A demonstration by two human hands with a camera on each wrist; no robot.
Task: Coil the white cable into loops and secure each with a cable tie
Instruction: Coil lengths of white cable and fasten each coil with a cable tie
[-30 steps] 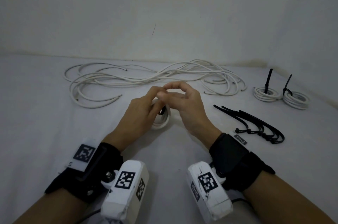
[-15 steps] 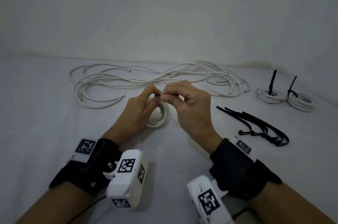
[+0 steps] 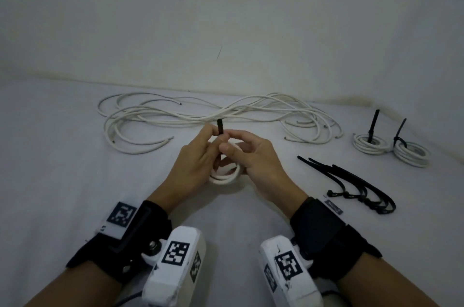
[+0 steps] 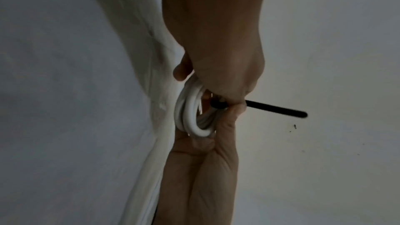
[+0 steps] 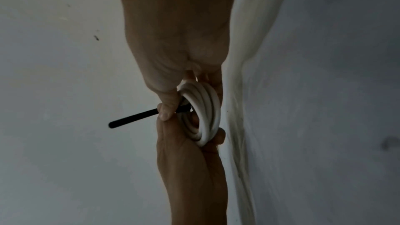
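White round coil of cable (image 3: 223, 176) at frame centre, on the table | our left hand (image 3: 193, 166) grips it | our right hand (image 3: 253, 156) pinches the black plastic cable tie (image 3: 220, 127) (tail upright)

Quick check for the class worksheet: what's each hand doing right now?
Left hand: pinches the black plastic cable tie.
Right hand: grips the small coil of white cable.
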